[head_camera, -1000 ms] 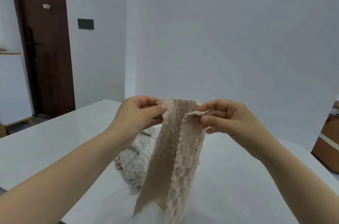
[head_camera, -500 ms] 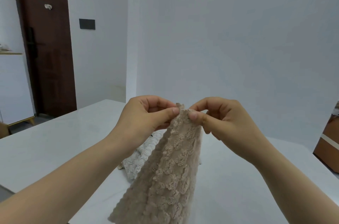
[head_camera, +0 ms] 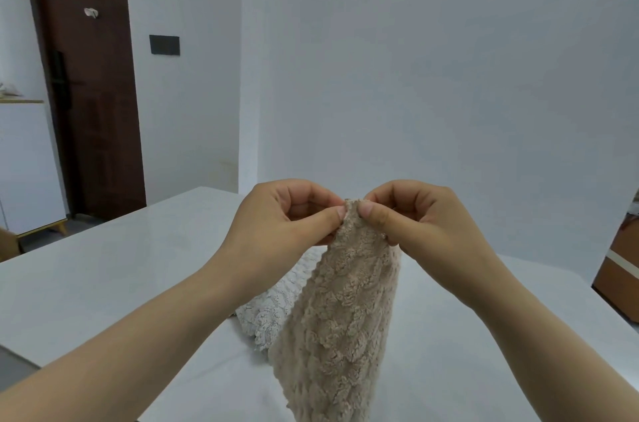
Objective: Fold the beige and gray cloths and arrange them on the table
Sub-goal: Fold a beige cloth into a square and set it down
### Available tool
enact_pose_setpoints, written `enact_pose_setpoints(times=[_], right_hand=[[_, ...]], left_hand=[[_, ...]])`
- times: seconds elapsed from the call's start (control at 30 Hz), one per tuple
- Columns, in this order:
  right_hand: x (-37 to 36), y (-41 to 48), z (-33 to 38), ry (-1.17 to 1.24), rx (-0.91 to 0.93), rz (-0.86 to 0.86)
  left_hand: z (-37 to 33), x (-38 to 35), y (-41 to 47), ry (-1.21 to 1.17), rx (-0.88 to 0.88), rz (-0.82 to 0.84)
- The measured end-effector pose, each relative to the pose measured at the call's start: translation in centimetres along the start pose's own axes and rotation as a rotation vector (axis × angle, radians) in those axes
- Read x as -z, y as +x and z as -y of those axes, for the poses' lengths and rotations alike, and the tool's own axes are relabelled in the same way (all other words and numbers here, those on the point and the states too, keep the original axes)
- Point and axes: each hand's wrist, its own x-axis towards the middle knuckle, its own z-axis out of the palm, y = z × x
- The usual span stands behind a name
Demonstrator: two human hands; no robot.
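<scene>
Beige cloth [head_camera: 340, 311] corners now meet, pinched together by left hand [head_camera: 287, 214] and right hand [head_camera: 418, 217] thumbs and fingertips; first fold's probably forming, gray cloth [head_camera: 273, 304] waits below.

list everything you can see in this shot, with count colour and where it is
beige cloth: one, beige, held up over the table at centre, hanging down
gray cloth: one, pale gray, lying on the table behind the beige one
table: one, white, across the lower frame
door: one, dark brown, far left
hook: one, white, high on the door
wall plate: one, black, wall right of the door
cabinet: one, white with wooden legs, left edge
brown furniture: one, brown, right edge, cut off
left hand: one, pinches the beige cloth's top edge
right hand: one, pinches the same edge beside it
</scene>
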Motion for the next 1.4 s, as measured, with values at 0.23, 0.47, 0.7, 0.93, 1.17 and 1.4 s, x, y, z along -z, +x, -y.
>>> enact_pose_setpoints(times=[0.23,0.47,0.7,0.93,1.17,1.4], right_hand=[[0.0,-0.1,-0.1,0.002,-0.008,-0.007],[-0.3,0.0,0.0,0.014,0.000,0.020],[0.3,-0.2,0.2,-0.109,0.013,0.040],[1.8,-0.3,-0.8,-0.302,-0.008,0.025],[2.4,-0.1,-1.0,-0.370,-0.008,-0.049],[2.0,-0.1,-0.9,-0.184,0.005,-0.146]], left_hand=[[0.1,-0.1,-0.2,0.004,-0.042,-0.011],[0.2,0.0,-0.1,-0.015,-0.029,-0.034],[0.4,1.0,0.4,0.035,-0.041,-0.103],[0.2,2.9,1.1,0.146,-0.131,-0.217],[0.2,4.6,1.5,0.279,-0.205,-0.291],[1.3,4.8,1.4,0.341,-0.258,-0.345]])
